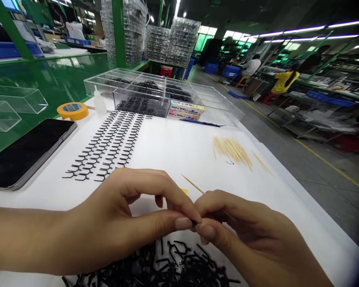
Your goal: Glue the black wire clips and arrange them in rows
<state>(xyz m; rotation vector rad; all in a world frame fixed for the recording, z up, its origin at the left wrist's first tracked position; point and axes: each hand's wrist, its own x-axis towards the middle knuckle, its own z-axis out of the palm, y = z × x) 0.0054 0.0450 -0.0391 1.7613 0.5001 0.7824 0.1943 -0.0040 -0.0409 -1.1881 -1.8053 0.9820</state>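
Note:
My left hand [122,223] and my right hand [242,235] meet fingertip to fingertip over the white table [173,147]. The left thumb and forefinger pinch a small black plastic piece [194,223], mostly hidden. My right hand is closed on a thin wooden stick [193,184] that points up and to the left. A loose heap of black clips [167,265] lies just below both hands. Several rows of black clips [107,145] are laid out in neat lines further back on the left.
A scatter of wooden sticks [233,150] lies at right. A phone [24,153], yellow tape roll [72,110], small white bottle [99,103] and clear compartment trays [143,93] with black parts stand behind. Seated people [283,81] work far right across an aisle.

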